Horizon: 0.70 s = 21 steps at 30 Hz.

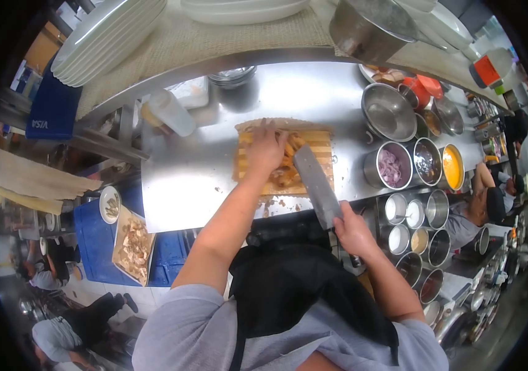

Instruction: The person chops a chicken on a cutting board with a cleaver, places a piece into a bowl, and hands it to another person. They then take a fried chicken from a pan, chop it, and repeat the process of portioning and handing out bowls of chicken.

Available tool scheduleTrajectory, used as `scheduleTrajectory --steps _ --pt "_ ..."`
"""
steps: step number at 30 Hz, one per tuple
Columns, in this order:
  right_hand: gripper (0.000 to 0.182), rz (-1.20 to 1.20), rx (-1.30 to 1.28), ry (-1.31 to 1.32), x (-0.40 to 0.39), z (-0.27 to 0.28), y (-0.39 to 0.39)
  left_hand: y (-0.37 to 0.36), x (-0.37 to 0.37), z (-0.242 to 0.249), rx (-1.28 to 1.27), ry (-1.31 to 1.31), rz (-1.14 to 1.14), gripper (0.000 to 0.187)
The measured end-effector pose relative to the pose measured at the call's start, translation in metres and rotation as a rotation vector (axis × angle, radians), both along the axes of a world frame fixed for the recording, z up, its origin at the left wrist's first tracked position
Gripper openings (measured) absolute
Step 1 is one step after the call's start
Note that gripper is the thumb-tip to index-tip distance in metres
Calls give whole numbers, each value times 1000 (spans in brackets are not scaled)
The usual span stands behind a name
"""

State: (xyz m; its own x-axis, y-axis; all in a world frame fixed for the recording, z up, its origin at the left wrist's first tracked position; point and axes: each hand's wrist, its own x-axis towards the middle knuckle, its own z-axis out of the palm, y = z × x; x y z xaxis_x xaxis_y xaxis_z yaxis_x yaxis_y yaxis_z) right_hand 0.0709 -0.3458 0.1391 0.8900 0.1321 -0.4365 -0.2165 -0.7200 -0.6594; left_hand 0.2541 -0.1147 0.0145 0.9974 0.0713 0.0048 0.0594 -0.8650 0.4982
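A cleaver (317,185) with a broad grey blade is held by its handle in my right hand (353,230). Its blade slants up and left over the right part of a striped wooden cutting board (324,141). Brown, cooked-looking food pieces (285,176) lie on the board between the blade and my left hand (266,150). That hand reaches onto the board with fingers stretched and somewhat apart, right beside the food; its palm side is hidden. Small crumbs (270,205) are scattered along the board's near edge.
The board sits on a steel counter (190,167). To the right stand a metal bowl (389,111), a pot of chopped red onion (390,166) and a yellow sauce (453,167). A shelf (245,46) with stacked plates (109,37) overhangs the back. Other people (468,213) work nearby.
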Motion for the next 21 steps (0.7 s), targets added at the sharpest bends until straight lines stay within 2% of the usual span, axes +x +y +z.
scheduleTrajectory --steps 3,7,9,13,17,21 --pt "31 18 36 -52 -3 -5 -9 -8 3 -1 37 120 13 64" --pt "27 63 -40 -122 12 -17 -17 -3 6 0 -1 127 -56 62" --pt "24 123 -119 -161 29 -25 -16 9 9 -6 -112 26 -197 62" --pt "23 144 -220 -114 48 -19 -12 11 11 -10 -32 -16 -281 61" --pt "24 157 -154 -28 51 -12 2 14 4 -5 -99 -26 -276 60" --pt "24 109 -80 -70 55 -22 12 17 0 1 -136 5 -262 58"
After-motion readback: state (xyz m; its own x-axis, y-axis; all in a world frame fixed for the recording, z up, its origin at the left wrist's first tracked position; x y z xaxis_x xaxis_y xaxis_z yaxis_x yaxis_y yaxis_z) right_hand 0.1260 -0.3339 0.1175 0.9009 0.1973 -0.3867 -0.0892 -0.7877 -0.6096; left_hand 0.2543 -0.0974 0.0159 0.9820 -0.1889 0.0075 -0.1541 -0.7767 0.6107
